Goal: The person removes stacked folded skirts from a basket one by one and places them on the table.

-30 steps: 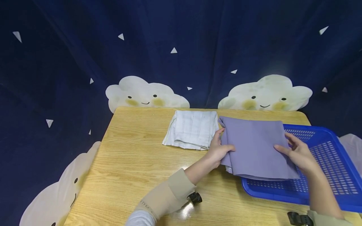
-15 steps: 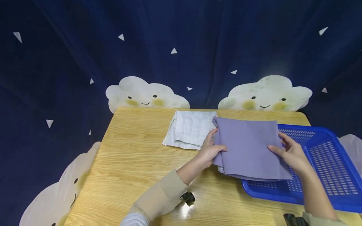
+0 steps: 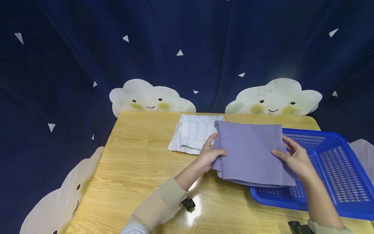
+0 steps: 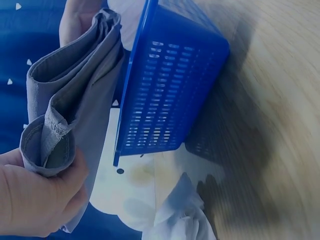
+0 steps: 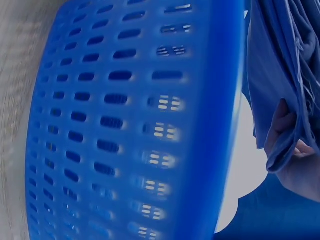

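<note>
A folded purple cloth (image 3: 249, 152) hangs in the air between both hands, above the left part of the blue basket. My left hand (image 3: 208, 155) grips its left edge, thumb on top and fingers underneath. On the opposite side my right hand (image 3: 296, 159) pinches the right edge the same way. In the left wrist view the cloth (image 4: 95, 115) shows several stacked layers with a stitched hem, held by the left hand (image 4: 45, 195). Partly behind the purple cloth, a folded white cloth (image 3: 197, 133) lies flat on the table.
The blue plastic basket (image 3: 342, 208) with slotted walls stands at the table's right side. The wooden table (image 3: 131, 169) reaches back to a dark blue curtain (image 3: 163, 32) with cloud prints.
Both hands have moved left together with the purple cloth, out from over the basket. The cloth now covers more of the white cloth's right edge. Both hands keep their hold.
</note>
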Available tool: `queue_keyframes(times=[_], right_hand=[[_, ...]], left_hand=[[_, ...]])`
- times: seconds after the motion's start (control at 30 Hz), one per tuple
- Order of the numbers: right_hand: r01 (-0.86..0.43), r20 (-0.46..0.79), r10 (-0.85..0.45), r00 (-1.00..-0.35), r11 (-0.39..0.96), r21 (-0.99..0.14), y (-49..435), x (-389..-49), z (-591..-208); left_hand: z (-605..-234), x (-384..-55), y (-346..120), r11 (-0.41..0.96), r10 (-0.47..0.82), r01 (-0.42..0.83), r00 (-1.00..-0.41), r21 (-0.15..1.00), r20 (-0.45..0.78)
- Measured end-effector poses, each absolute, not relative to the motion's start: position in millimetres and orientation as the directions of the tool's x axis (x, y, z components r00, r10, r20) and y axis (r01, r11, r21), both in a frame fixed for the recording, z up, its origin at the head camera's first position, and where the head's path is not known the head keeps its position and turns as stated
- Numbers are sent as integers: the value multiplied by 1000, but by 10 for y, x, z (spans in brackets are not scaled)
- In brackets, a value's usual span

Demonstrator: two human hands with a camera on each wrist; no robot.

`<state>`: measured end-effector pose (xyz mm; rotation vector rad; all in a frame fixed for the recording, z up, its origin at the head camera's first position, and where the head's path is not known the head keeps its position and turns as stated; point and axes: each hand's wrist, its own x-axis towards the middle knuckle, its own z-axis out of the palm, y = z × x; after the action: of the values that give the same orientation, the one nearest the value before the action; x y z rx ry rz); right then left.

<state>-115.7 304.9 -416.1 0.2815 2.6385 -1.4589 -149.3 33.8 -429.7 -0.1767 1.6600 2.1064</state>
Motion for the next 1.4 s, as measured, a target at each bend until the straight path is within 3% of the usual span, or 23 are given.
queue_keyframes(times=[1.4], right_hand=[[254,-243,79,-967,394,-883,2532,-1157,-4200]], left_hand=[[-4395,-1420,-211,-174,269,-381,-905,908,-329]])
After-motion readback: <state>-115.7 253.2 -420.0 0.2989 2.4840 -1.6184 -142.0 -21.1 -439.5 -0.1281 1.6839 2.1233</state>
